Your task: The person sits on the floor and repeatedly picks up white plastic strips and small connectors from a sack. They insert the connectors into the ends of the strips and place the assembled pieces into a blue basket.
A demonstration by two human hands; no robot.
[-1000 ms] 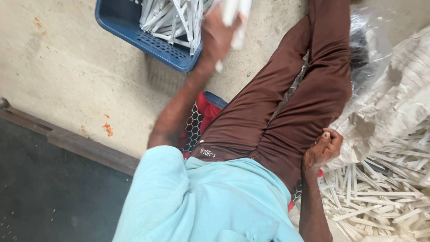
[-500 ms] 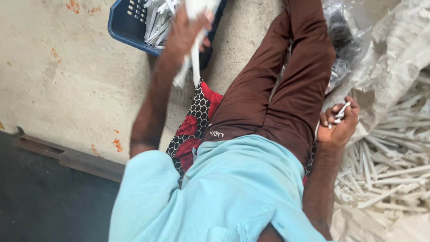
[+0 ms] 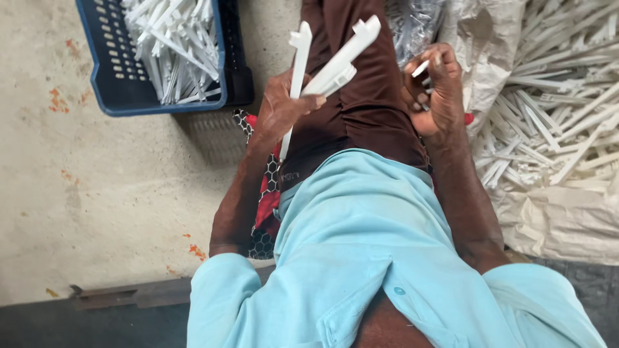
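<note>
White plastic strips [image 3: 335,61] clamped in left hand [image 3: 284,106] grip, raised over lap, fanning upward. Right hand [image 3: 435,90] grip pinches small white piece [image 3: 420,68]. Step: sorting, mid-handling. Blue crate [image 3: 219,61] up-left of left grip; loose pile [image 3: 554,103] right of right grip. Next move likely needs steady hold.

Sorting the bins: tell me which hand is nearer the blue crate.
Left. The left hand holds white plastic strips just right of the blue crate; the right hand is farther, beside the loose pile.
</note>
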